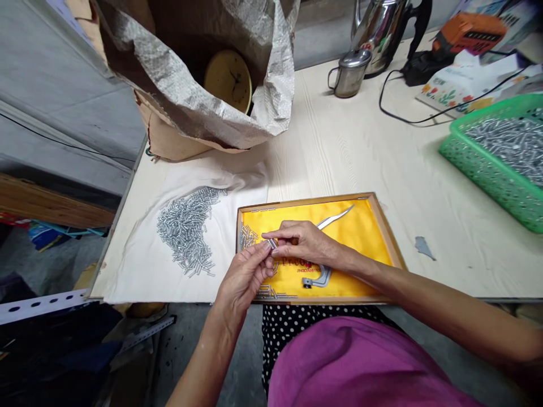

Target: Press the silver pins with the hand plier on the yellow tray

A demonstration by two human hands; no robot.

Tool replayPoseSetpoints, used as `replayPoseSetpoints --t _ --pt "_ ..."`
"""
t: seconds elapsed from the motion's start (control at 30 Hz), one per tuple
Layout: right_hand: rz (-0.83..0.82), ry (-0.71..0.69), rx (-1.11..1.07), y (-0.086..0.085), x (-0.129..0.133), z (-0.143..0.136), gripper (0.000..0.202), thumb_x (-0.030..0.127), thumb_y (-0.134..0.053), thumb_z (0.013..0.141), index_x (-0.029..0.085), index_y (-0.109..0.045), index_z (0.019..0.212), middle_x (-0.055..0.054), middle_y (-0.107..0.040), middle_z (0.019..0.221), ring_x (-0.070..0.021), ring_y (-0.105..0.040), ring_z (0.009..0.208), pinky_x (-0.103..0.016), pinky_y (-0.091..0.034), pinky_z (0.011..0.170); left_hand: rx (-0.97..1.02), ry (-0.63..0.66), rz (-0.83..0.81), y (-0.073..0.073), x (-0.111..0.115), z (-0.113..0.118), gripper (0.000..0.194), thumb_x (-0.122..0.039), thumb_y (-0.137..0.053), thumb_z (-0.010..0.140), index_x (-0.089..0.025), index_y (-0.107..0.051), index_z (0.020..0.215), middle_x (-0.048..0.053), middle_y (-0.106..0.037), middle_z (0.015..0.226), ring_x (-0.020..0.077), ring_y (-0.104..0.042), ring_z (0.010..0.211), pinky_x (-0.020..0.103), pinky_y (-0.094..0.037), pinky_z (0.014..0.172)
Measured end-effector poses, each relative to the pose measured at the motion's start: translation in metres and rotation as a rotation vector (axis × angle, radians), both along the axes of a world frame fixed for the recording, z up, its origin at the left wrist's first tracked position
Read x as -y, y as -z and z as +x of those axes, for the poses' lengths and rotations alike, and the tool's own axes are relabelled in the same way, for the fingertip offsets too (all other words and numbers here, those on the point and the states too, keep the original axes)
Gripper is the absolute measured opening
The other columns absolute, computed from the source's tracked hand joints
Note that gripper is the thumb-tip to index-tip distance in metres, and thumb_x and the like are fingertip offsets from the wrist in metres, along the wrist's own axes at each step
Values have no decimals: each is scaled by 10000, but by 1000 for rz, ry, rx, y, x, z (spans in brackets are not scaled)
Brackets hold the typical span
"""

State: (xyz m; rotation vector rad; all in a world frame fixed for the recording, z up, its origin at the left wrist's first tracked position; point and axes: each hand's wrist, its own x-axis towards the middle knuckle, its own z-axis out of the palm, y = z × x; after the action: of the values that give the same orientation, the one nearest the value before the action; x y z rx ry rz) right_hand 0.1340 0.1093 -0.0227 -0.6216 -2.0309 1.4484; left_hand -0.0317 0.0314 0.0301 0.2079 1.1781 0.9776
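Note:
My left hand [248, 271] pinches a few small metal springs [272, 243] between thumb and fingers. Over the tray's left part, my right hand [305, 243] meets it, thumb and forefinger closed about the same springs. Beneath both hands lies a shallow wood-edged tray [388, 234] lined with yellow cloth [365, 243]. Loose springs [248, 234] lie along its left side, partly hidden by my hands. A micrometer [319, 278] rests below my right wrist, and a pointed metal tool [337, 217] sticks out above that hand. To the left, a heap of springs [186, 229] lies on white cloth [139, 271].
A large woven sack [271, 107] stands open at the back left. Behind are a lidded metal cup [351, 73], a steel kettle [375, 37] and an orange power-tool battery [470, 34] with a black cable. A green basket [487, 181] of metal parts stands right.

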Motion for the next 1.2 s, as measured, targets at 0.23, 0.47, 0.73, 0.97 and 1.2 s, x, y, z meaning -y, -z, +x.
replayPoseSetpoints --t 0.23,0.47,0.73,0.97,1.2 --pt "49 -26 -26 -5 1 0 423 441 -619 931 197 -662 1274 -15 -626 802 -125 -560 716 -278 -463 686 2 19 17 -3 -1 2 341 -266 -921 600 -76 -758 831 -14 -608 634 20 -476 506 109 -462 456" --pt "84 -10 41 -6 1 0 417 445 -637 920 189 -677 1247 -14 -631 780 -127 -551 701 -272 -446 671 17 35 13 -2 -4 2 330 -262 -919 605 -77 -760 828 -25 -590 591 20 -478 493 105 -459 455" --pt "92 -15 115 -5 4 2 359 381 -593 956 173 -677 1237 -30 -630 820 -125 -557 710 -269 -442 672 -20 -2 15 8 -2 3 379 -290 -947 540 -83 -739 780 -22 -600 569 28 -493 476 117 -459 448" --pt "-113 60 71 -13 4 -1 209 269 -516 963 175 -692 1026 -42 -661 863 -127 -598 757 -289 -476 725 -139 -59 0 7 4 8 481 -353 -962 467 -95 -691 769 -1 -661 680 32 -498 477 149 -464 430" --pt "-518 221 -102 -41 7 43 289 480 -531 934 198 -554 992 -23 -638 853 -112 -575 638 -275 -471 597 -362 49 43 6 17 20 472 -430 -899 557 -125 -652 821 -41 -595 491 66 -476 376 175 -398 390"
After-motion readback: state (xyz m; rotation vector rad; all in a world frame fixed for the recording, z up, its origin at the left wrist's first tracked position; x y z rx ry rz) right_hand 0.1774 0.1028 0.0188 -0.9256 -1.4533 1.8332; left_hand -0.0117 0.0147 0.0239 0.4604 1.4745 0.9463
